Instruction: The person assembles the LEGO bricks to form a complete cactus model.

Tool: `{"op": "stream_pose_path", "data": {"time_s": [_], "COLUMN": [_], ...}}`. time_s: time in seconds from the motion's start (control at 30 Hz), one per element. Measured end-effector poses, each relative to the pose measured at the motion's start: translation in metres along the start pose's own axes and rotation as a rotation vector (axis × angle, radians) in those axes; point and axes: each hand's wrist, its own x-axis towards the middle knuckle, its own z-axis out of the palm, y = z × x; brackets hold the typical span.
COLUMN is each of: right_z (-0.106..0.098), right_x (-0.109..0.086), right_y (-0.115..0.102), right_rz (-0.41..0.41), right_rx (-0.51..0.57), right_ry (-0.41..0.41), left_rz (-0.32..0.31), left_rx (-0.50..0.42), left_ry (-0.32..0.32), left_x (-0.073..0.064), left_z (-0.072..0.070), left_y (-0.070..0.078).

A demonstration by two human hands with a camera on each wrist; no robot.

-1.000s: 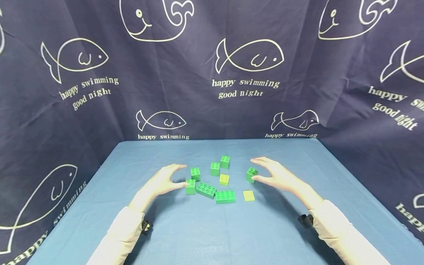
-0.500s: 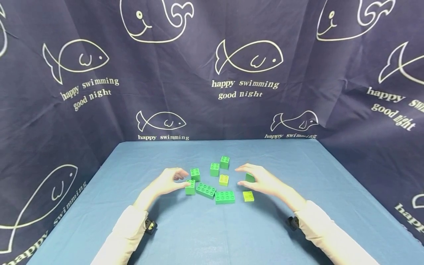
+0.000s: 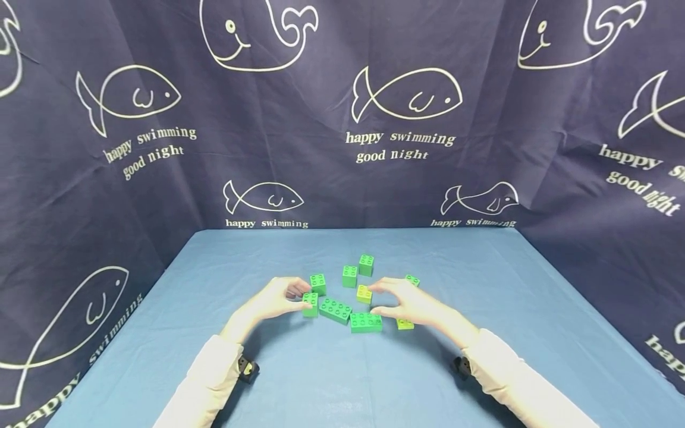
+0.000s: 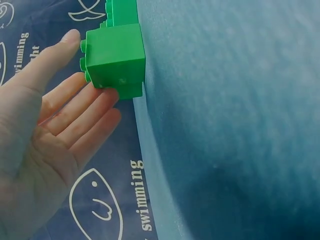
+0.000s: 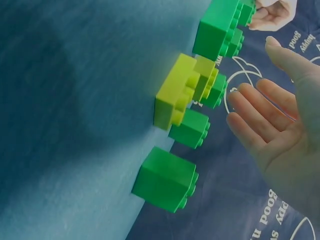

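Note:
My left hand hovers at the left green brick, thumb on its near side and fingers behind. In the left wrist view the fingers stretch loosely beside that brick; firm contact cannot be told. Above the bricks on the right is my right hand, holding nothing. Its fingertips come close to a small yellow brick, and its thumb is over a long green brick. A flat yellow brick and a green brick are partly covered by this hand.
Another long green brick lies at an angle between the hands. Behind it are several square green bricks, among them one at the left and two farther back. A blue cloth covers the table, with a dark printed curtain behind.
My right hand has moved left from the right green brick toward the yellow brick. My left hand has shifted slightly right, its fingers drawing in around the left green brick. The bricks stay put.

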Motion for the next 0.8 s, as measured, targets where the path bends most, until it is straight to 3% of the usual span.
{"op": "stream_pose_path", "data": {"time_s": [0.3,0.5,0.8], "right_z": [0.011,0.015,0.017], "right_x": [0.002,0.002,0.002], "right_y": [0.0,0.001,0.002], "right_rz": [-0.054,-0.04,-0.049], "right_rx": [-0.032,-0.031,-0.008], "right_ry": [-0.04,-0.075,-0.129], "left_rz": [0.014,0.042,-0.006], "left_rx": [0.042,0.085,0.101], "left_ry": [-0.002,0.022,-0.007], "left_x": [-0.002,-0.001,-0.001], "left_z": [0.002,0.003,0.002], "left_y": [0.0,-0.005,-0.001]}}
